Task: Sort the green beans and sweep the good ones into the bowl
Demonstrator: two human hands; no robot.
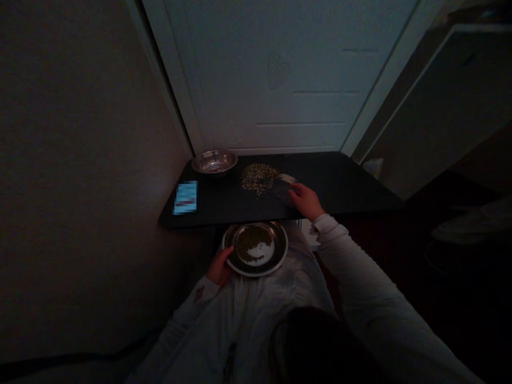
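Observation:
My left hand (220,266) grips the left rim of a steel bowl (280,255) holding small greenish beans, held just below the near edge of a black table (340,186). My right hand (306,201) rests on the table with its fingers closed on a flat dark card-like piece (282,190). That piece sits at the right side of a loose heap of beans (258,177) spread on the tabletop. The scene is dim.
A second steel bowl (214,161) stands at the table's far left corner. A blurred phone screen (186,197) glows near the left edge. A white door (280,74) closes off the far side, a wall the left, a cabinet (448,101) the right.

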